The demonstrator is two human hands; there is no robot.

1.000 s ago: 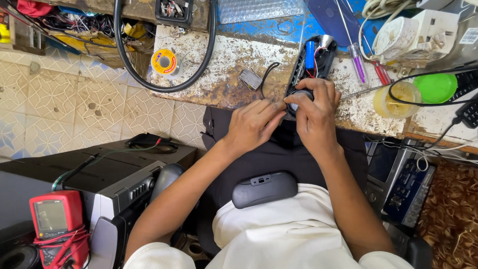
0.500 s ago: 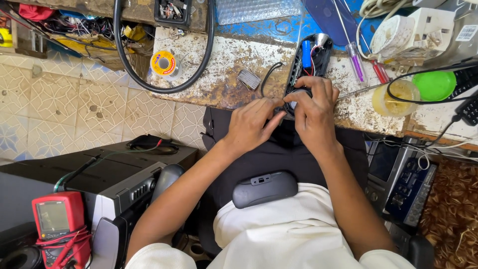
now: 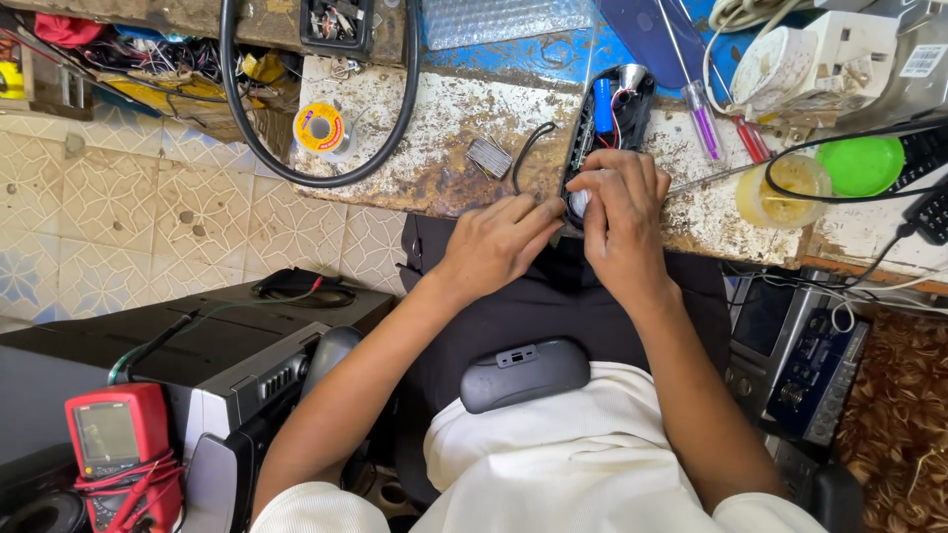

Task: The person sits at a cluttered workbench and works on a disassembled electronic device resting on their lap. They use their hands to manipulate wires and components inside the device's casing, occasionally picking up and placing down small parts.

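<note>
An opened black speaker shell (image 3: 610,118) lies lengthwise on the worn workbench (image 3: 444,158), with a blue battery cell and red wires showing inside. My right hand (image 3: 620,219) grips its near end, fingers curled over the edge. My left hand (image 3: 494,242) presses against that same end from the left, fingertips touching the shell beside a small pale part. A grey oval speaker cover (image 3: 523,373) rests on my lap, below both hands.
A solder spool (image 3: 319,128) and a black cable loop (image 3: 296,148) lie at left. Screwdrivers (image 3: 706,123), a yellow cup (image 3: 780,188) and a green lid (image 3: 859,163) sit at right. A red multimeter (image 3: 114,444) and audio equipment (image 3: 217,355) stand on the floor.
Both hands stay on the near end of the shell with only slight finger shifts. The view has drifted a little.
</note>
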